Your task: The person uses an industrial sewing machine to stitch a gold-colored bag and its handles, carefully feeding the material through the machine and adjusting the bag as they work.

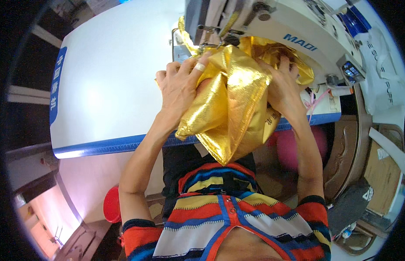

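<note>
A shiny gold fabric piece [230,108], folded and crumpled, lies under the presser foot [207,45] of a white sewing machine [307,26] and drapes over the table's front edge. My left hand [178,87], a pale band round one finger, presses its fingertips on the gold fabric just left of and in front of the foot, fingers curled. My right hand [283,87] is on the fabric right of the foot, fingers bent into its folds; some fingertips are hidden. More gold material bunches behind that hand, beneath the machine's arm.
The white sewing table [107,87] has a blue front edge. Pink ribbon [315,100] hangs right of my right hand. A red container [112,202] and a pink round object [302,148] are below. White bags [381,74], cardboard [383,182] and a dark bag [350,209] stand at right.
</note>
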A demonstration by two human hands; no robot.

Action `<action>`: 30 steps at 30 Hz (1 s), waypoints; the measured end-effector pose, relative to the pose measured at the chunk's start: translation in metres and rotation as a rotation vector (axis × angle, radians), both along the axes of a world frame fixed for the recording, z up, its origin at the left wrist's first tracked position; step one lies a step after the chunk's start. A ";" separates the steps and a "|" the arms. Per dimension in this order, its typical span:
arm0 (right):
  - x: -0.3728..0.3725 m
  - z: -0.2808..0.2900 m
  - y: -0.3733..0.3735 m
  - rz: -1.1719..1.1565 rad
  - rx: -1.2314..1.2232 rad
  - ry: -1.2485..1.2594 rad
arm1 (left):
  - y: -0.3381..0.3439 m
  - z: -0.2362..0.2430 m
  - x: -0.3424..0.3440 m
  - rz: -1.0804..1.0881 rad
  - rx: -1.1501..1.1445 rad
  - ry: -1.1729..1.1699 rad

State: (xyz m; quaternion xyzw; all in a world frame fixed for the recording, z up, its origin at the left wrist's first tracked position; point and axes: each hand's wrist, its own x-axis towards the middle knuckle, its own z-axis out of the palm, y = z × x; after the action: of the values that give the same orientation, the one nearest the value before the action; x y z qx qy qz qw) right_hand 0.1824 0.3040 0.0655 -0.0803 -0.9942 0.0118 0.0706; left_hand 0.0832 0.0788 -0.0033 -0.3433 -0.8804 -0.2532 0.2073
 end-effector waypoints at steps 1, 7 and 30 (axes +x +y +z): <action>-0.003 -0.019 0.022 0.135 0.056 0.077 | 0.002 -0.001 0.000 0.017 -0.050 0.029; 0.001 -0.002 -0.005 0.024 -0.051 0.079 | -0.005 -0.005 -0.006 0.034 -0.114 -0.068; 0.041 -0.018 0.015 -0.218 -0.475 0.617 | -0.011 -0.008 -0.012 0.015 -0.083 -0.269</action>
State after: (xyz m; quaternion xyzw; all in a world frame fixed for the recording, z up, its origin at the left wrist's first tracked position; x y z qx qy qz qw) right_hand 0.2235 0.3188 0.0477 -0.1922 -0.8815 0.2571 0.3462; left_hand 0.0716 0.0682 -0.0110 -0.3079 -0.9126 -0.2585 0.0748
